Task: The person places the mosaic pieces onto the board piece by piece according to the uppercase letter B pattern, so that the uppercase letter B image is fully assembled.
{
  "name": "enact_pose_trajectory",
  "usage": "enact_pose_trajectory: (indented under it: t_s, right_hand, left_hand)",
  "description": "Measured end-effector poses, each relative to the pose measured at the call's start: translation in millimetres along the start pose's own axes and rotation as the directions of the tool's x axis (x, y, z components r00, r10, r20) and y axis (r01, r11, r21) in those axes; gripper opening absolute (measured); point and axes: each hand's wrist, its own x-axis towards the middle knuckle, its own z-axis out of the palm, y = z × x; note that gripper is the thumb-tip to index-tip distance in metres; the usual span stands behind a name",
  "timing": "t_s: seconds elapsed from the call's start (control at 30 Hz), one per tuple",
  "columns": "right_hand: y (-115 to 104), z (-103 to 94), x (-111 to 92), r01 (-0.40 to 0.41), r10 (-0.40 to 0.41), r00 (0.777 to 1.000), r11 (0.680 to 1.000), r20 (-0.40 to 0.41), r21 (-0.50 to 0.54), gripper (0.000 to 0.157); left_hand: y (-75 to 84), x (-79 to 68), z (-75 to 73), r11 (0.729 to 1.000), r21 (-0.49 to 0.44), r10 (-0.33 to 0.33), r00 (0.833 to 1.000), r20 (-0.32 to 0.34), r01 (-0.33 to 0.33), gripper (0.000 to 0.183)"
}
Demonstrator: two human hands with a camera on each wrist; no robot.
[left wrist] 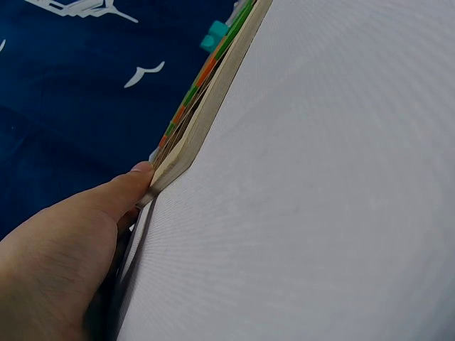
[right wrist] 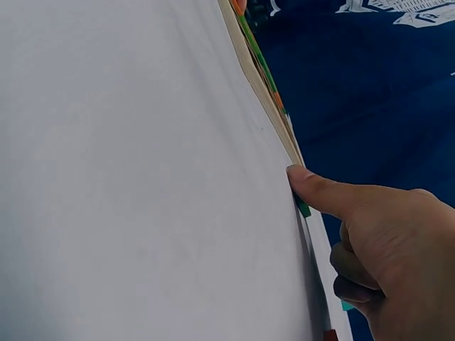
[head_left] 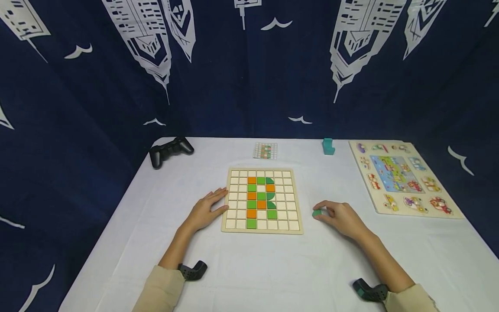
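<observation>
A wooden grid board (head_left: pixel 282 206) lies flat on the white table, with orange, green and dark green rounded pieces set among its pale squares. My left hand (head_left: pixel 205 211) rests at its left edge, fingers extended; in the left wrist view, the thumb (left wrist: pixel 131 188) touches the board's corner. Right of the board, my right hand (head_left: pixel 341 219) pinches a small green piece (head_left: pixel 317 212) between thumb and fingers, at or just above the tabletop. The right wrist view shows the same green piece (right wrist: pixel 304 207) mostly hidden behind the thumb; its exact shape cannot be made out.
A small card with a coloured grid pattern (head_left: pixel 266 151) lies behind the board. Farther back are a black game controller (head_left: pixel 170 151) at left and a teal block (head_left: pixel 328 146) at right. A wooden picture puzzle (head_left: pixel 405 177) occupies the table's right side.
</observation>
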Motion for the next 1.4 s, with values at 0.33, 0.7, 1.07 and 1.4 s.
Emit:
enact_pose_trajectory:
  t_s: [0.33, 0.7, 1.07, 1.4]
  right_hand:
    - [0.5, 5.0, 8.9, 0.039, -0.039, 0.999, 0.999, 0.001, -0.004, 0.027]
    - [4.5, -10.0, -10.8, -0.035, 0.035, 0.999, 0.998, -0.009, -0.047, 0.028]
    - [7.8, -6.8, -9.6, 0.015, -0.015, 1.000, 1.000, 0.010, -0.016, 0.026]
    - [2.1, -7.9, -4.0, 0.043, -0.044, 0.997, 0.999, 0.071, 0.014, 0.026]
  left_hand:
    - [-2.3, 0.8, 2.5, 1.000, 0.002, -0.009, 1.000, 0.010, 0.009, 0.055]
    - [0.2, 1.5, 1.3, 1.000, -0.003, -0.010, 1.000, 0.006, 0.010, 0.054]
    - [-0.3, 1.3, 1.4, 1.000, -0.004, -0.005, 1.000, 0.008, 0.005, 0.054]
    - [-0.6, 1.2, 1.3, 1.000, -0.003, -0.004, 1.000, 0.010, 0.004, 0.054]
